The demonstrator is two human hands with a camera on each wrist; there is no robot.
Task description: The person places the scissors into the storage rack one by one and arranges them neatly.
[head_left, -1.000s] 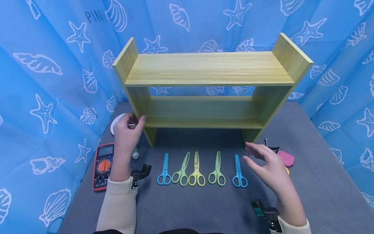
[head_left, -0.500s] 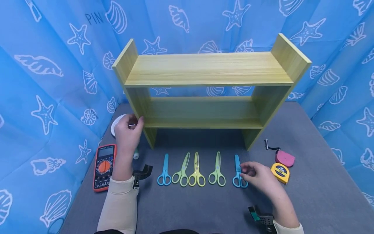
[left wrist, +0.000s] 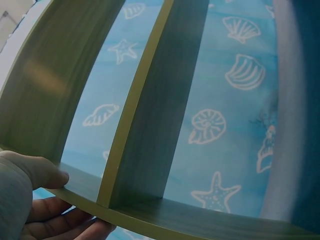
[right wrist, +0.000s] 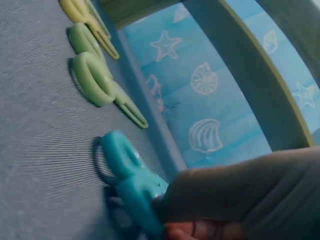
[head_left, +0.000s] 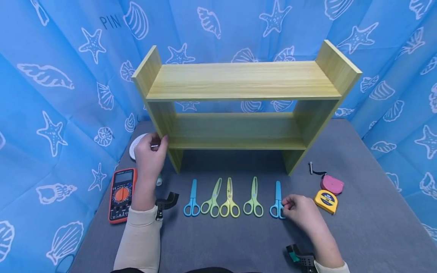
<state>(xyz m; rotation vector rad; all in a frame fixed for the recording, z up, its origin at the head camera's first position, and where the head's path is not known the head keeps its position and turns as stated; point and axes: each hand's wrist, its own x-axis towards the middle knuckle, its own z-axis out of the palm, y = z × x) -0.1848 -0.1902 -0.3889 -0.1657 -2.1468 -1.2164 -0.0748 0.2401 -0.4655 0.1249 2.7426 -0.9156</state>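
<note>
My left hand [head_left: 149, 155] grips the left side panel of a two-tier wooden shelf [head_left: 242, 81]; in the left wrist view the thumb lies inside the panel's edge and the fingers [left wrist: 55, 220] outside it. At the right end of a row of scissors, my right hand [head_left: 302, 212] pinches the handle of a pair of blue scissors [head_left: 278, 191] from its right side. The right wrist view shows its blue handle loops [right wrist: 132, 182] tilted up off the cloth, with the blades mostly hidden by the hand.
Left of it lie green scissors [head_left: 254, 195], yellow scissors [head_left: 229, 193], more green scissors [head_left: 214, 197] and other blue scissors [head_left: 193, 195]. A multimeter [head_left: 122, 195] lies at left. A yellow tape measure [head_left: 326, 201] and a pink one [head_left: 332, 184] lie at right. Blue curtains surround the table.
My right hand has come from beside the shelf's right leg down to the right blue scissors and taken hold of them; they have shifted slightly. My left hand stays on the shelf.
</note>
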